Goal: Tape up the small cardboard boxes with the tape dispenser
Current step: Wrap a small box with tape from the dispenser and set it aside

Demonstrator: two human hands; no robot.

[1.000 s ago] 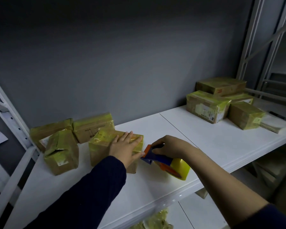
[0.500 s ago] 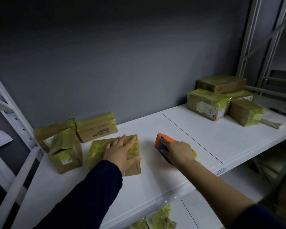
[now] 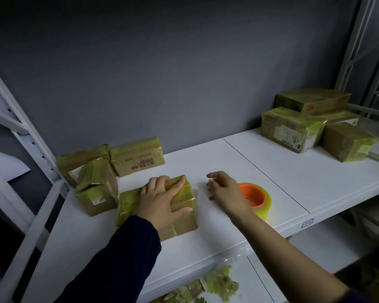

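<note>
— Where's the cardboard box (image 3: 184, 223)?
— Mid-frame on the shelf (image 3: 271, 171), left hand (image 3: 160, 200) pressing flat; right hand (image 3: 225, 193) loose, empty, beside the tape dispenser (image 3: 257, 199).
— Handling?
— Probably light, stiff, tape-slick: grip opposite edges.

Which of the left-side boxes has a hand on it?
The front box, nearest the shelf edge: the left hand lies flat on its top. The three boxes behind it are untouched.
</note>
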